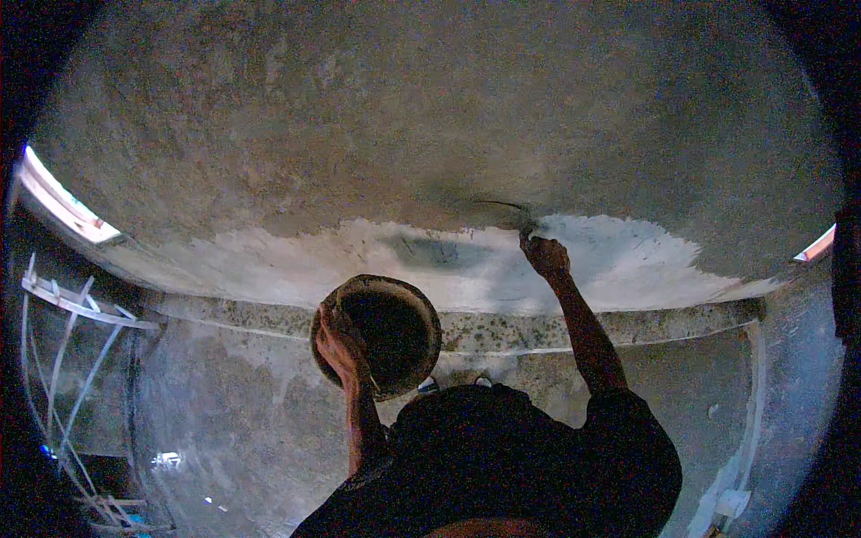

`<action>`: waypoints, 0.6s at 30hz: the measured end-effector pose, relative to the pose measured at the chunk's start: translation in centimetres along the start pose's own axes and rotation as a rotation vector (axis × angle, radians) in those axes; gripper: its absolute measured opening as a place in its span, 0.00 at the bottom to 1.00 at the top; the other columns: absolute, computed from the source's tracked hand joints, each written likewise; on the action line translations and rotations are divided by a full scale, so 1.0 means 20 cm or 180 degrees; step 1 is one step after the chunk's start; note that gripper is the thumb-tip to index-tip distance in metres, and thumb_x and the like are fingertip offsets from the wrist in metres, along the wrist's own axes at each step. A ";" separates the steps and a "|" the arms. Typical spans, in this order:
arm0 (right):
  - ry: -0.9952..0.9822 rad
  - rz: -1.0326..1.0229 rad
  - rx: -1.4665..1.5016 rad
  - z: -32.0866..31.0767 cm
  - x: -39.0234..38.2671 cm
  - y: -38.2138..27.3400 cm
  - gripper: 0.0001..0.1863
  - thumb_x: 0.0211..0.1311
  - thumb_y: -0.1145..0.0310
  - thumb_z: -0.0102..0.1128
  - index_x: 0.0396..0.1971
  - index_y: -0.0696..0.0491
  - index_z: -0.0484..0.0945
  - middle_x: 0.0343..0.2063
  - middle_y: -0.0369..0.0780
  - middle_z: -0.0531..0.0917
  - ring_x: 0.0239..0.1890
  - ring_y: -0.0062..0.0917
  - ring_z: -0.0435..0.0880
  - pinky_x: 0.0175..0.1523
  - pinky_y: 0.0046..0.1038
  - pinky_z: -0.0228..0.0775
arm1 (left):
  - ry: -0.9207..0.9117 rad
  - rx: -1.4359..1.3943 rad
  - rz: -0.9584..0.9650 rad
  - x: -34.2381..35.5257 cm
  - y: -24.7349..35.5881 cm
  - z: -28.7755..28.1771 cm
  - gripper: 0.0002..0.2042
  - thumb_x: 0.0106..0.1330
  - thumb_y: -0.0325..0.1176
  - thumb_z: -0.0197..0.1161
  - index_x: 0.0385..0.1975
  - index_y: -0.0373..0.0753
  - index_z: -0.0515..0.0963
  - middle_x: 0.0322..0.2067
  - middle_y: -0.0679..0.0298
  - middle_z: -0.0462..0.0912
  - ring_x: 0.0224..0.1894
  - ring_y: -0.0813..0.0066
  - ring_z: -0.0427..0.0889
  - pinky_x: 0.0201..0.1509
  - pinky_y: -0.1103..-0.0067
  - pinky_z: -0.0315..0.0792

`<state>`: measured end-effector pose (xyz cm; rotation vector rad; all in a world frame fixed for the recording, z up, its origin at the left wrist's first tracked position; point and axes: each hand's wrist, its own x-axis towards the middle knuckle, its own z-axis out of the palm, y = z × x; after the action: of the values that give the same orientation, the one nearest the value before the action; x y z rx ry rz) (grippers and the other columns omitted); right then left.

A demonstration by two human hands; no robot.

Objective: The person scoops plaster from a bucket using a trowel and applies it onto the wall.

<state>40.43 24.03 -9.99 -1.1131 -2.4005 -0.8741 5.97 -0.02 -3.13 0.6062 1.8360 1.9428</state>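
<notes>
We see a person working on a rough grey ceiling [377, 117]. Our right hand [545, 255] is closed around a trowel [511, 213], its thin blade lying flat against the ceiling at the upper edge of the white plaster patch [628, 255], long axis running leftward from the fist. Our left hand [341, 345] grips the rim of a round pan [381, 334], held lower and to the left, well apart from the trowel.

White plaster patch [466, 255] on a grey mottled ceiling [404, 108]; dark round pan [386, 334].
</notes>
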 end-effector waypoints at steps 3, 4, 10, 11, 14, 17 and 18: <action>0.0055 0.0483 0.0267 0.11 -0.07 0.07 0.16 0.49 0.66 0.49 0.39 0.55 0.69 0.12 0.38 0.71 0.11 0.28 0.70 0.13 0.30 0.62 | -0.0098 -0.0087 -0.0569 -0.01 0.15 0.05 0.22 0.61 0.42 0.45 0.48 0.30 0.65 0.43 0.53 0.71 0.42 0.64 0.71 0.48 0.74 0.63; -0.0472 0.0401 0.0308 0.08 -0.09 0.06 0.16 0.49 0.66 0.49 0.39 0.56 0.69 0.12 0.38 0.71 0.11 0.29 0.71 0.14 0.30 0.62 | -0.0069 -0.0084 -0.0561 0.01 0.08 0.01 0.22 0.61 0.42 0.45 0.48 0.30 0.65 0.43 0.53 0.71 0.42 0.64 0.71 0.48 0.74 0.63; -0.1126 0.0366 0.0013 0.07 -0.38 0.08 0.18 0.49 0.69 0.48 0.44 0.51 0.67 0.14 0.38 0.73 0.12 0.31 0.72 0.14 0.30 0.64 | -0.0030 0.0066 -0.0588 -0.02 0.21 0.04 0.23 0.62 0.45 0.41 0.48 0.32 0.67 0.43 0.54 0.72 0.42 0.66 0.70 0.48 0.75 0.63; -0.1071 0.0356 -0.0238 0.06 -0.39 0.07 0.18 0.49 0.69 0.48 0.43 0.49 0.68 0.14 0.38 0.73 0.12 0.31 0.72 0.14 0.30 0.64 | 0.0103 0.0303 -0.0407 0.00 0.13 0.01 0.23 0.63 0.45 0.40 0.47 0.31 0.67 0.42 0.54 0.72 0.41 0.66 0.71 0.48 0.75 0.63; -0.0439 0.0206 0.0041 0.07 -0.34 0.04 0.20 0.48 0.70 0.48 0.45 0.50 0.65 0.12 0.36 0.70 0.11 0.28 0.70 0.14 0.30 0.62 | 0.0190 0.1063 0.0507 0.02 -0.07 -0.02 0.22 0.63 0.44 0.41 0.45 0.30 0.68 0.40 0.55 0.73 0.39 0.67 0.70 0.47 0.75 0.63; -0.0202 0.0205 0.0355 0.01 -0.15 -0.03 0.18 0.47 0.69 0.48 0.42 0.52 0.66 0.13 0.37 0.71 0.11 0.28 0.70 0.14 0.31 0.62 | 0.0057 0.0833 0.0386 0.04 -0.03 -0.02 0.21 0.63 0.43 0.42 0.42 0.29 0.69 0.36 0.56 0.74 0.36 0.69 0.70 0.45 0.76 0.63; -0.0578 0.0407 0.0513 -0.03 -0.07 -0.05 0.15 0.48 0.67 0.49 0.39 0.52 0.69 0.17 0.39 0.74 0.13 0.31 0.72 0.16 0.34 0.64 | -0.0026 0.0088 -0.0462 0.06 0.02 0.00 0.21 0.63 0.43 0.43 0.41 0.29 0.70 0.35 0.57 0.74 0.34 0.70 0.70 0.44 0.76 0.64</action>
<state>40.52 22.27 -10.72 -1.3141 -2.4592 -0.5484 4.99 0.54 -2.78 0.4746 1.8506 1.8210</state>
